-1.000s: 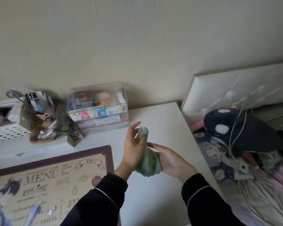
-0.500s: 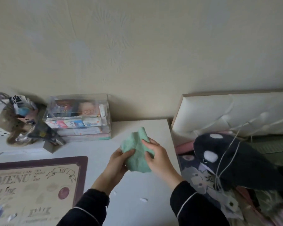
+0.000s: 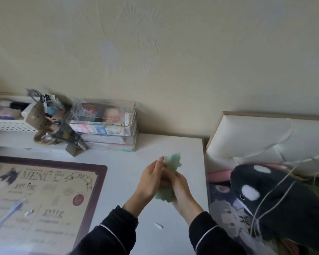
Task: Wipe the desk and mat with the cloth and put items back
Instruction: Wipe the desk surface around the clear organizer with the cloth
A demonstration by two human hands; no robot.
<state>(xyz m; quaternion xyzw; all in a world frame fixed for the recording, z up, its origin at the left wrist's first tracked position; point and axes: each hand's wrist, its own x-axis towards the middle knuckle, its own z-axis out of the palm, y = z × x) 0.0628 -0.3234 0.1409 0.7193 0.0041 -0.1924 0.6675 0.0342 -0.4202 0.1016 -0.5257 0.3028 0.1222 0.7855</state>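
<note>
The person is holding the cloth (image 3: pixel 170 162) up off the desk (image 3: pixel 125 183), bunched between both hands near the desk's right edge and well apart from the mat (image 3: pixel 44 190) on the left. It is looking soft and light, a fluffy green wad crumpling wherever fingers are pressing. I am judging that it will take any shape, will not slip much, and cannot be hurt by squeezing. A loose wad will be wiping poorly, though, so I would be taking it by a broad fold and getting a flat pad under the palm before going down to the surface.

The left hand (image 3: pixel 151 181) is standing nearly upright, its back showing. Its fingers are reaching up along the cloth's upper lobe and seem to be pinching it against the thumb, though blur is hiding the thumb itself. The right hand (image 3: pixel 182 192) is lying lower and to the right, fingers curling round the lower bulge and cupping it from beneath. The hands are touching or nearly so, with cloth showing above and below them. Both forearms are rising from dark sleeves (image 3: pixel 114 230), angling inward to meet.

A small white scrap (image 3: pixel 158 226) is lying on the desk just below the hands, and more bits are sitting on the mat, so the wiping is looking not yet done.
</note>
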